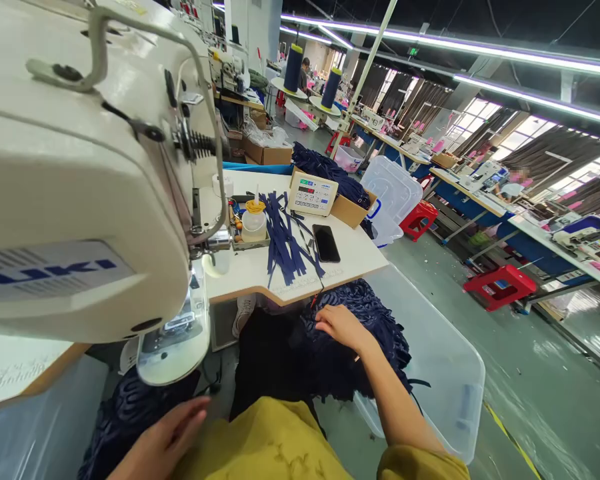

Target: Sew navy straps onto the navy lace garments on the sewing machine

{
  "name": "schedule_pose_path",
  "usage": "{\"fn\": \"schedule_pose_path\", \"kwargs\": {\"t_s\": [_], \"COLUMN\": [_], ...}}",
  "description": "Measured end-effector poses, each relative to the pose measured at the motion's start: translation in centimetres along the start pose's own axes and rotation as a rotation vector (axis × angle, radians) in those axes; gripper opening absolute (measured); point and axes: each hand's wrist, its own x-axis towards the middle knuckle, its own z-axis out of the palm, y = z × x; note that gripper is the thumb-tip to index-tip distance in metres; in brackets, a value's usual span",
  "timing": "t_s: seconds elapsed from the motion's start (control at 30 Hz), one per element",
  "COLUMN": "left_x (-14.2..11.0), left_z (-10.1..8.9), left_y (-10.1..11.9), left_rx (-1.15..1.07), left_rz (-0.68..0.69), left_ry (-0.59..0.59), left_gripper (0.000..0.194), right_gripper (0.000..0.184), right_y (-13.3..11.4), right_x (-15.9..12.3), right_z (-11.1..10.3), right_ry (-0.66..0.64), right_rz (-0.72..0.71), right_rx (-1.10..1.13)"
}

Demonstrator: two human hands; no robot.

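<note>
My left hand (173, 427) is low at the left, slightly blurred, with fingers stretched out and nothing seen in them. Beside it, navy ruffled fabric (130, 407) hangs below the sewing machine's (175, 333) rounded arm end. My right hand (343, 325) is over a heap of navy ruffled fabric (375, 320) at my right thigh. Its fingers are loosely bent and apart, and I see nothing held; whether they touch the fabric I cannot tell. A small red-tipped item (314, 301) hangs at the table edge near those fingers.
On the white table (240, 273) lie navy strips (285, 247), a black phone (326, 243), a control panel (313, 193) and a small bottle (254, 220). A clear plastic bin (445, 353) stands at my right. Behind are a cardboard box (350, 210) and red stools (500, 287).
</note>
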Motion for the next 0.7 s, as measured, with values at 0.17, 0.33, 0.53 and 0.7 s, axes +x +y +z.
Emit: {"fn": "schedule_pose_path", "kwargs": {"t_s": [0.17, 0.33, 0.53, 0.7], "left_x": [0.4, 0.4, 0.1, 0.8], "left_z": [1.0, 1.3, 5.3, 3.5], "left_y": [4.5, 6.0, 9.7, 9.9], "left_rx": [-0.057, -0.195, -0.742, -1.062], "left_rz": [-0.024, -0.023, -0.057, -0.148], "left_ry": [-0.254, -0.41, -0.616, -0.181], "left_gripper": [0.044, 0.05, 0.071, 0.057], "right_gripper": [0.01, 0.03, 0.02, 0.049], "right_y": [0.4, -1.0, -9.9, -15.3], "right_x": [0.6, -2.0, -5.0, -3.7], "right_z": [0.6, -2.7, -6.4, -3.4], "right_ry": [-0.049, 0.0, 0.142, 0.217], "right_rz": [0.029, 0.044, -0.138, -0.315], "right_rx": [-0.119, -0.17, -0.077, -0.024]}}
